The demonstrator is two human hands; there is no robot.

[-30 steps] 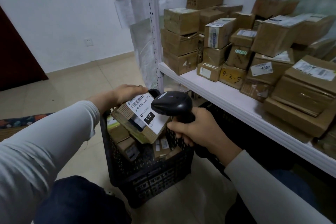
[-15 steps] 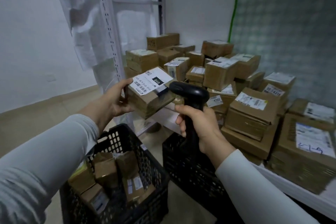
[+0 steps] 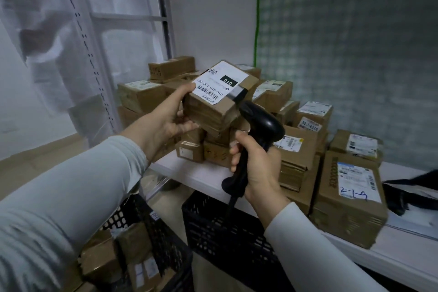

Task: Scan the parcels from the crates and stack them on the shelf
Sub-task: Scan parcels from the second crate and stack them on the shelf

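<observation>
My left hand [image 3: 169,118] grips a brown cardboard parcel [image 3: 213,111] by its near-left end, thumb on top and fingers under it. The parcel's white label reads "010". It hangs in the air over the pile of parcels on the white shelf [image 3: 196,173]. My right hand [image 3: 257,168] holds the black barcode scanner [image 3: 262,123] by its handle, upright, its head just right of the held parcel. A black crate [image 3: 166,244] at lower left holds several more parcels. A second black crate [image 3: 225,227] sits under the shelf edge.
Several labelled cardboard boxes fill the shelf, among them a big one [image 3: 350,199] marked "2-1-9" at right. A black object [image 3: 410,189] lies at the far right. A white perforated upright [image 3: 90,54] with plastic sheeting stands at left. A green-edged patterned panel [image 3: 343,42] backs the shelf.
My left hand has lifted the parcel out of the crate and up to shelf height over the pile. The scanner hand rose alongside it, and my view swung up and right.
</observation>
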